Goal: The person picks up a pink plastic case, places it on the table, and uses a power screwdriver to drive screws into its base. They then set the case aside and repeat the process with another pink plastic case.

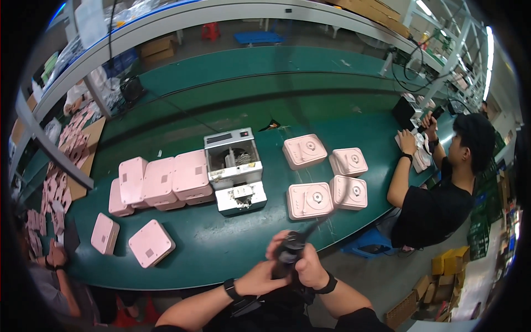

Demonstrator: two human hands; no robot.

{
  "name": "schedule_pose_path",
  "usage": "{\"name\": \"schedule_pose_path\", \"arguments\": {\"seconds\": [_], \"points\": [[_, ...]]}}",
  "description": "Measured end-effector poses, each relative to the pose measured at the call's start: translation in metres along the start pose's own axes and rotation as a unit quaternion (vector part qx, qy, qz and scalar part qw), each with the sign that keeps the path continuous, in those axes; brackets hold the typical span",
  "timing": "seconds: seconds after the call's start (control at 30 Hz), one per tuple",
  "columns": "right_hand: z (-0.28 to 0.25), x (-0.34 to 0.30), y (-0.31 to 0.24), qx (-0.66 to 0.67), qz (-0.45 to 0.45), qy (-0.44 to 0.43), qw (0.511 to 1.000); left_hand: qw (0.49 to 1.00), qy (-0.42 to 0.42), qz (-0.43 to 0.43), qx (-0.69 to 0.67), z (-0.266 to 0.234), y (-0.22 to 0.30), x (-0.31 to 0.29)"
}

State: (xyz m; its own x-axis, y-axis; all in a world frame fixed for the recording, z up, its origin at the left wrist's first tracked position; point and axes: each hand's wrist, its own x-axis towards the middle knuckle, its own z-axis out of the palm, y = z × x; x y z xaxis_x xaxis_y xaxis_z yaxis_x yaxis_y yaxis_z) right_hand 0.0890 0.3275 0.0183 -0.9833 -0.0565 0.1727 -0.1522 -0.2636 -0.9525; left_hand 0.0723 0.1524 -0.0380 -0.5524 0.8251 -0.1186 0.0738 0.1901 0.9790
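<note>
Close to my body at the bench's front edge, I hold a black electric screwdriver (289, 255), its shape partly smeared and its tip hidden. My left hand (261, 280) is closed round its lower part, and my right hand (311, 269) grips it from the right. Beyond my hands stands a grey screw feeder (235, 160) with a see-through window. Right of the feeder, several pink turntable-like cases (310, 200) lie with their round discs up. To its left, several pink cases (160, 180) rest plain side up, some stacked. Another plain one (151, 243) lies nearer me.
The green bench (221, 249) curves across the view. At right a co-worker (437, 193) handles a pale case beside a blue stool (368, 243). Another person's hand (55, 255) shows at far left, near cardboard with pink parts (72, 149). A metal frame (221, 25) spans above.
</note>
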Motion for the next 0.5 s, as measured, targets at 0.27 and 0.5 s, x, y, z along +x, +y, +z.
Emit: {"name": "schedule_pose_path", "arguments": {"seconds": [0.27, 0.5], "points": [[-0.057, 0.036, 0.007, -0.682, -0.085, 0.235, 0.687, 0.978, 0.127, -0.068, -0.15, -0.055, -0.014, -0.079], [-0.105, 0.053, 0.025, -0.757, 0.021, 0.247, 0.605, 0.964, 0.189, -0.099, -0.162, -0.062, -0.024, -0.102]]}}
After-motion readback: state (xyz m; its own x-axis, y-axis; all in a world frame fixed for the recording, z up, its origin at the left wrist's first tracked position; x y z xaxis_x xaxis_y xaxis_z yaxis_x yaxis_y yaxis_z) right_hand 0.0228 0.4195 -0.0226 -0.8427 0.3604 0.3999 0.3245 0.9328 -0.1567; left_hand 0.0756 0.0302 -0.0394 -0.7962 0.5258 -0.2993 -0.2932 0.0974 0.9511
